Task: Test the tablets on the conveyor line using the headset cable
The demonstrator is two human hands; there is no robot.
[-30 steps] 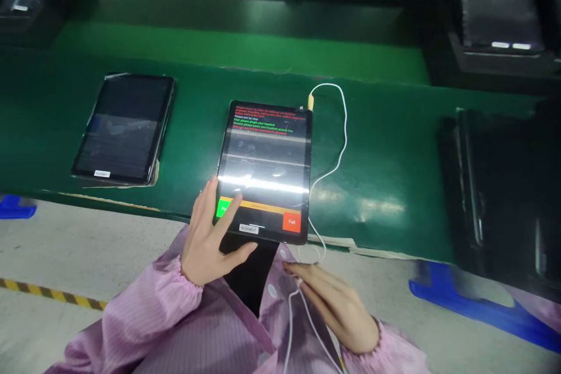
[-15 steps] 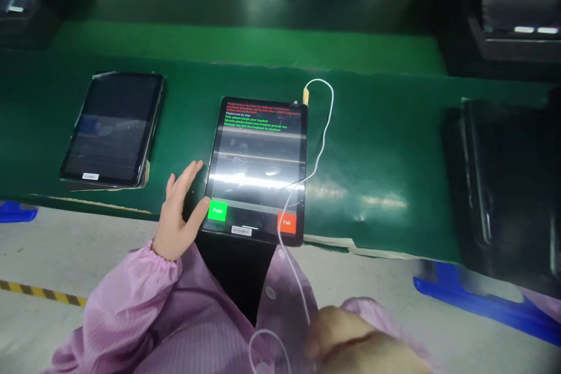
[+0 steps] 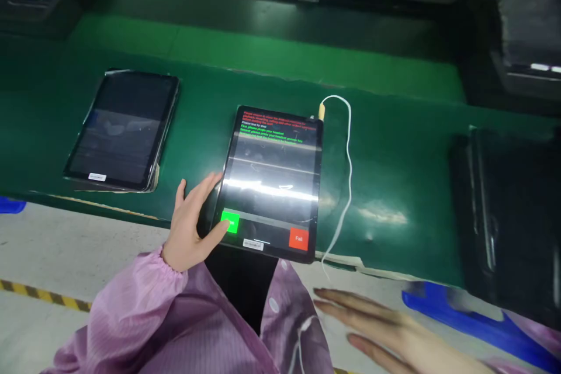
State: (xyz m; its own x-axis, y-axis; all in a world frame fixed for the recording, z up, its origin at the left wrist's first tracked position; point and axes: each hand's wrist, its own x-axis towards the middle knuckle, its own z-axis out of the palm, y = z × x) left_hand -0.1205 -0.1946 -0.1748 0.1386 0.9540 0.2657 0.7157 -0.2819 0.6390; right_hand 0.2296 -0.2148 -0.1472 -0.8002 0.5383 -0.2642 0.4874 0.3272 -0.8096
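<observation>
A tablet (image 3: pixel 272 169) with its screen lit lies at the bench's front edge, showing red and green text, a green button (image 3: pixel 233 224) and a red "Fail" button (image 3: pixel 298 238). My left hand (image 3: pixel 193 222) is open at its left side, the thumb over the green button and the fingers along the edge. A white headset cable (image 3: pixel 349 158) runs from a yellow plug (image 3: pixel 321 111) at the tablet's top right corner and hangs over the bench edge. Below, my right hand (image 3: pixel 385 327), blurred, is open with fingers apart, holding nothing visible.
Another tablet (image 3: pixel 125 128), its screen dark, lies to the left on the green bench (image 3: pixel 201 99). Dark stacked devices (image 3: pixel 517 210) stand at the right. A blue plastic piece (image 3: pixel 451 310) shows below the bench. Dark equipment stands at both back corners.
My left thumb has moved from the tablet's edge onto the green button. My right hand has opened and moved right, away from the cable, which now hangs to the right of the screen.
</observation>
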